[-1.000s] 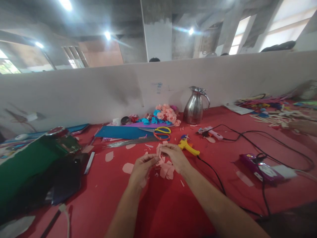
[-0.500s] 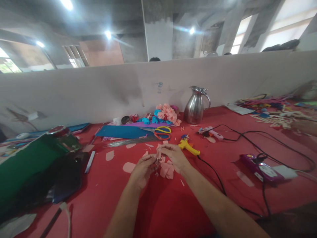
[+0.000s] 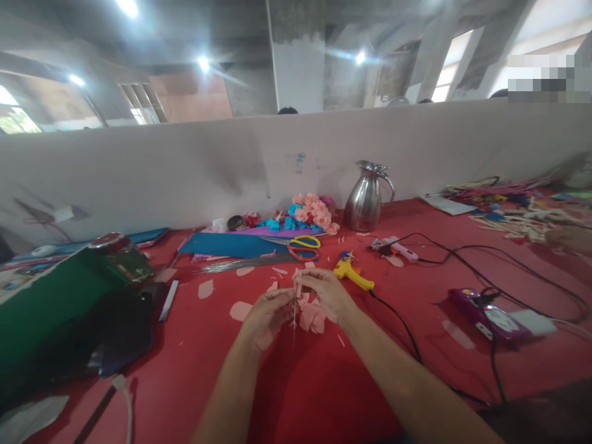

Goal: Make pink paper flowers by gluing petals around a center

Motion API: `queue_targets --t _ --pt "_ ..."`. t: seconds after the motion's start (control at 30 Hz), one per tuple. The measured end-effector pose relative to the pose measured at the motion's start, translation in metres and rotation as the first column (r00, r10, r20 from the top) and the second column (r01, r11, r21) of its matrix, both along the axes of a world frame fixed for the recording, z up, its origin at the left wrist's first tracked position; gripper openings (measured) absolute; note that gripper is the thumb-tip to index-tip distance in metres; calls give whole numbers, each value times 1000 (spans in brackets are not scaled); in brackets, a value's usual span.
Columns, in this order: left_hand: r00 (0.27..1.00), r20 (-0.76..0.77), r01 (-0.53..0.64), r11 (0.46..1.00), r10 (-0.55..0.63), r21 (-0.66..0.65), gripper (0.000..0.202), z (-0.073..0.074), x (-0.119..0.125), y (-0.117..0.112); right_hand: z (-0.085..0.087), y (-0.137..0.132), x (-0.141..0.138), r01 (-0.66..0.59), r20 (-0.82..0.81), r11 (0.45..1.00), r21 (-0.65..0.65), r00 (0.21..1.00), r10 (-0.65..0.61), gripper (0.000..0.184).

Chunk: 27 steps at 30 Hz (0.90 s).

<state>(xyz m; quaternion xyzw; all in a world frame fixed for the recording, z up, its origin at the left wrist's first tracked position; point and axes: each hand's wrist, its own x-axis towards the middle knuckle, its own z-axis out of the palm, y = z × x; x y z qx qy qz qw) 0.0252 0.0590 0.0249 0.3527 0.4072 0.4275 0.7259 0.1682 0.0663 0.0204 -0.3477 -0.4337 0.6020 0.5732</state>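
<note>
My right hand is closed in a pinch on a small strip of pink paper, held just above the table. From it a thin wire hangs down toward me, its lower end free. My left hand meets the right from the other side, thumb and fingertips closed on the wire just below the paper. Cut pink paper petals lie in a small heap under the hands. Another pale pink piece rests beside my left hand.
Behind the hands lie yellow-and-red-handled scissors, a blue sheet and loose wires. A yellow glue gun with a black cord sits to the right. Further off stand paper flowers and a steel jug. A purple power strip lies right.
The wire now shows longer and straighter, pointing down below my fingers. Both hands stay in nearly the same place, still pinching.
</note>
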Motion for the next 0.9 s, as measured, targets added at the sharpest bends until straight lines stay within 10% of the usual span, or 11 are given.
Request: queue_targets --t 0.27,0.6,0.9 --pt "998 -45 -29 990 36 140 13 -2 4 -1 2 -1 -1 17 37 1000 -9 999 -16 20" --pt "937 82 -349 918 339 187 13 -9 1 8 -8 -11 -18 25 371 996 82 927 -54 19" --pt "948 0 -306 912 318 273 15 -8 -2 7 -12 -12 -16 38 525 974 223 837 -153 13"
